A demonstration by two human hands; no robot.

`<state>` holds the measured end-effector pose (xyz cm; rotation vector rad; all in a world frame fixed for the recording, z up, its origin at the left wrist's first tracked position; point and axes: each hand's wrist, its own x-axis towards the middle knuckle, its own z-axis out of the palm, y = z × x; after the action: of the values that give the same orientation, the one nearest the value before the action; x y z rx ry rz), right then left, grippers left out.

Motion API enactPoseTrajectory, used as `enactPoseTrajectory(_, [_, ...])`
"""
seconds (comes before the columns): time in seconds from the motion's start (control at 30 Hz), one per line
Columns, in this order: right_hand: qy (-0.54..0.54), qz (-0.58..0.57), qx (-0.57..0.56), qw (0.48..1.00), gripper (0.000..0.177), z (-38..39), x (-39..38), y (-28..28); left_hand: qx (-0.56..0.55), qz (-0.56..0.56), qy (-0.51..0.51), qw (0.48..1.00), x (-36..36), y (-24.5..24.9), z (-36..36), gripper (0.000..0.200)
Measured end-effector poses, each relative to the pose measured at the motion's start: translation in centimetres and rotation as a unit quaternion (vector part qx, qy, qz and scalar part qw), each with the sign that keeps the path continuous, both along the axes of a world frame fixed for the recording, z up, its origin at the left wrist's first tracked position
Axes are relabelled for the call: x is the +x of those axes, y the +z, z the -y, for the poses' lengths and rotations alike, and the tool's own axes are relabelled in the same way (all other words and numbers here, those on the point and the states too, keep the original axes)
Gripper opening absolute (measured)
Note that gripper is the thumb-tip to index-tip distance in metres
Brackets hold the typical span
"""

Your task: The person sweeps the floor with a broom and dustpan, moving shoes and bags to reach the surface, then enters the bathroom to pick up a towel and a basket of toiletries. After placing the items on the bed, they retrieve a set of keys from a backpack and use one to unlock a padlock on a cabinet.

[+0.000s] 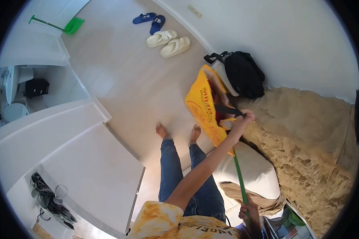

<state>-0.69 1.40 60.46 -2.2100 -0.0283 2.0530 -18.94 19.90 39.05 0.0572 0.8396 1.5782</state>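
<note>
My left hand (pixel 245 118) reaches across to the right, its fingers closed on the black strap of a yellow bag (pixel 201 103). The bag hangs tilted with its mouth partly open, and something red shows inside. Low on the right, my right hand (pixel 248 210) is wrapped round a green stick (pixel 240 175). The stick runs up to the bag's lower edge, where its upper end is hidden.
A black backpack (pixel 243 75) leans by the wall beside a brown furry cover (pixel 307 159). A white cushion (pixel 255 169) lies below the bag. White slippers (pixel 175 47), blue slippers (pixel 157 24) and a green dustpan (pixel 73 26) are farther off. A white cabinet (pixel 91 167) stands left.
</note>
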Motion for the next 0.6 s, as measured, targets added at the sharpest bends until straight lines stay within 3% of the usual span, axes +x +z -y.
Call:
enactPoseTrajectory(0.03, [-0.127, -0.034, -0.028, 0.991, 0.039, 1.2, -0.2, -0.9, -0.015, -0.039, -0.073, 0.996, 1.5, -1.9, -0.5, 0.025])
enactPoseTrajectory(0.07, [-0.213, -0.067, -0.039, 0.974, 0.011, 2.7, -0.4, -2.3, -0.031, -0.077, -0.146, 0.986, 2.5, -3.8, -0.5, 0.034])
enactPoseTrajectory(0.13, [-0.329, -0.101, -0.07, 0.936, 0.012, 5.8, -0.2, -7.7, -0.075, -0.335, -0.35, 0.872, 0.9, -2.9, 0.9, 0.045])
enactPoseTrajectory(0.17, [-0.272, -0.159, -0.041, 0.948, 0.015, 6.8, -0.4, -11.8, -0.098, -0.453, -0.436, 0.772, -0.5, -2.2, 1.8, 0.05])
enactPoseTrajectory(0.2, [-0.21, -0.211, -0.019, 0.954, 0.02, 7.6, -1.9, -14.8, -0.064, -0.494, -0.466, 0.731, -2.8, -1.1, 3.4, 0.052])
enactPoseTrajectory(0.23, [-0.218, -0.127, -0.003, 0.968, 0.025, 8.1, -3.9, -18.7, -0.033, -0.53, -0.493, 0.69, -5.1, -0.4, 5.4, 0.053])
enactPoseTrajectory(0.27, [-0.195, -0.191, 0.014, 0.962, 0.024, 8.1, -5.8, -24.0, -0.003, -0.56, -0.519, 0.646, -7.7, 0.7, 7.8, 0.054])
enactPoseTrajectory(0.33, [-0.146, -0.314, 0.055, 0.937, 0.025, 8.0, -9.9, -34.3, -0.003, -0.503, -0.513, 0.695, -13.3, 2.3, 12.8, 0.056])
enactPoseTrajectory(0.4, [-0.068, -0.419, 0.029, 0.905, 0.021, 6.1, -18.4, -36.2, 0.041, -0.417, -0.284, 0.863, -17.7, 0.9, 19.7, 0.044])
enactPoseTrajectory(0.43, [-0.012, -0.472, 0.004, 0.882, 0.019, 5.1, -22.7, -36.1, -0.021, -0.391, -0.197, 0.899, -21.2, 1.8, 22.6, 0.039])
enactPoseTrajectory(0.47, [0.043, -0.516, -0.013, 0.856, 0.017, 4.9, -26.9, -36.3, -0.171, -0.376, -0.107, 0.904, -25.9, 4.7, 25.1, 0.035])
enactPoseTrajectory(0.5, [0.099, -0.559, -0.016, 0.823, 0.015, 4.1, -31.8, -36.1, -0.293, -0.354, 0.002, 0.888, -29.7, 7.3, 27.7, 0.032])
enactPoseTrajectory(0.53, [0.088, -0.539, -0.024, 0.837, 0.013, 3.6, -36.8, -36.1, -0.382, -0.33, 0.117, 0.855, -32.5, 9.8, 30.7, 0.029])
enactPoseTrajectory(0.57, [-0.117, -0.425, -0.042, 0.896, 0.013, 3.9, -41.2, -36.3, -0.379, -0.469, 0.197, 0.773, -34.8, 11.3, 34.8, 0.027])
enactPoseTrajectory(0.6, [-0.148, -0.345, -0.047, 0.926, 0.013, 2.4, -46.5, -32.9, -0.409, -0.504, 0.267, 0.713, -35.7, 13.0, 38.8, 0.023])
